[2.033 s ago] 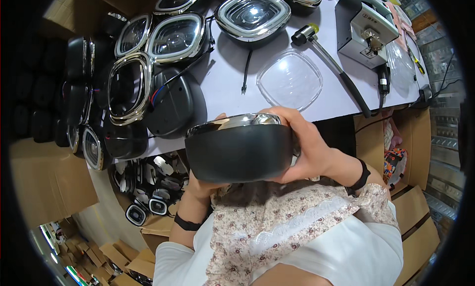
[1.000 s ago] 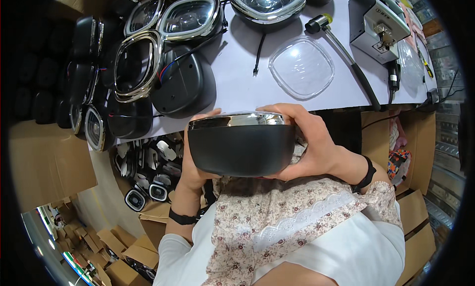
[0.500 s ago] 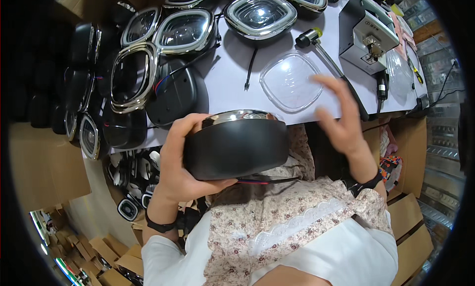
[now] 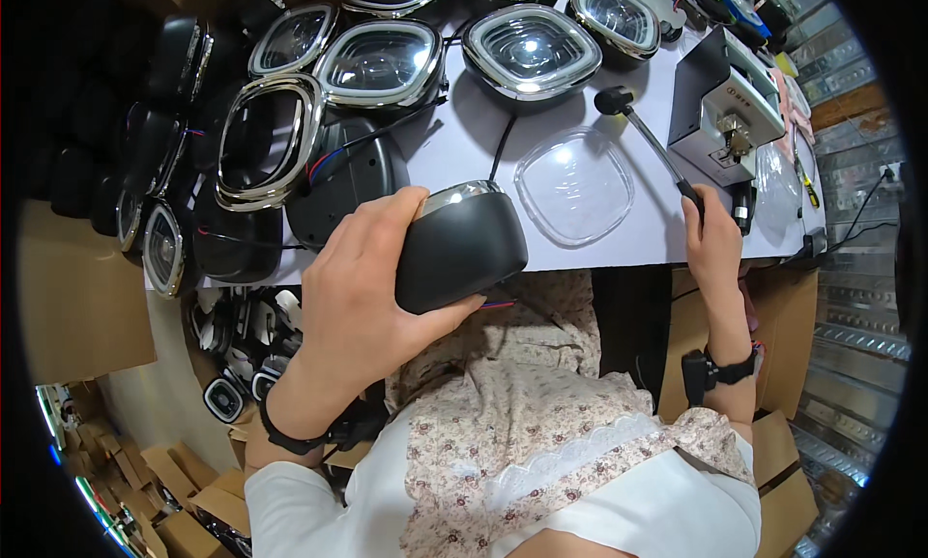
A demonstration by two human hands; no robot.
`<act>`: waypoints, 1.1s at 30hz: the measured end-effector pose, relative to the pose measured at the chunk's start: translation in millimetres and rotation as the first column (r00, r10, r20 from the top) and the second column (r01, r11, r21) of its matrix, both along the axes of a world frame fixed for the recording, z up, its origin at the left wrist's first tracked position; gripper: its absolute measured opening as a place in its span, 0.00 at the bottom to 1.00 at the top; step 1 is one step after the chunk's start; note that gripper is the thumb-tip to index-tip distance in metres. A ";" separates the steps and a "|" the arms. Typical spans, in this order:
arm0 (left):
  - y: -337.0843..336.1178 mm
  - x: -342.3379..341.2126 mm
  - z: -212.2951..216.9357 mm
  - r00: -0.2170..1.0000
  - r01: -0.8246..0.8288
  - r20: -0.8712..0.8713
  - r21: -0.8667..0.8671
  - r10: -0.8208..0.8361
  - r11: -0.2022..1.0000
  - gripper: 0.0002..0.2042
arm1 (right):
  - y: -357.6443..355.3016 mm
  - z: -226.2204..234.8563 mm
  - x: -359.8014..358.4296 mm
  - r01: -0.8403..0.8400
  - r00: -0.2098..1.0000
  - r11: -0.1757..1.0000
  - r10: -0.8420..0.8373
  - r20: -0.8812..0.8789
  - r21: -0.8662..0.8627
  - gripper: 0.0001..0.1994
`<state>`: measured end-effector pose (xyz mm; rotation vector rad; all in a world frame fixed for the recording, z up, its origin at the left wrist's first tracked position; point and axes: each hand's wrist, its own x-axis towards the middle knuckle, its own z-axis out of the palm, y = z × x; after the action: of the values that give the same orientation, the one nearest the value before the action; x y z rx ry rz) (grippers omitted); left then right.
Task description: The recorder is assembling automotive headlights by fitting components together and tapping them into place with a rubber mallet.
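Note:
My left hand (image 4: 356,287) is wrapped round a black lamp housing (image 4: 462,251) with a chrome rim on its upper side, held tilted in front of the table's near edge. Red and blue wires show beneath it. At the right, the fingers of my right hand (image 4: 713,231) are closed on the dark grip of a mallet (image 4: 653,141). Its black head points away from me and lies at or just over the tabletop; I cannot tell which. Between the two hands a clear plastic lens cover (image 4: 575,186) lies on the white table.
Several chrome-rimmed lamps (image 4: 532,51) stand across the back of the table. Chrome rings (image 4: 317,143) and a black housing (image 4: 353,186) crowd the left side. A grey box-shaped device (image 4: 730,104) stands at the right. Below the table, cardboard boxes (image 4: 793,316) flank me.
My right hand has gone from open to gripping the mallet's handle, and the mallet has turned a little. My left hand has turned and tilted the lamp housing. The view has shifted slightly.

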<state>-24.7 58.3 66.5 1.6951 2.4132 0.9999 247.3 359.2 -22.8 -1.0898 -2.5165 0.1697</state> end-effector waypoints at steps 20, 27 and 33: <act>13.7 13.8 -2.5 0.996 0.021 -0.081 0.009 -0.020 1.000 0.38 | -74.6 168.9 -16.2 -0.396 0.888 0.855 0.450 0.099 -0.336 0.10; 18.2 14.0 -2.7 0.994 0.009 -0.106 -0.014 -0.010 1.000 0.39 | -70.2 165.7 -16.2 -0.388 0.891 0.880 0.434 0.131 -0.275 0.11; 17.1 14.1 -1.7 0.993 0.016 -0.117 0.020 -0.013 1.000 0.38 | -69.9 163.7 -16.8 -0.354 0.914 0.869 0.400 0.069 -0.345 0.08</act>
<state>-10.6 75.4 64.8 1.8251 2.4644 0.9538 230.6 289.3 140.9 -0.7187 -2.8785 0.6639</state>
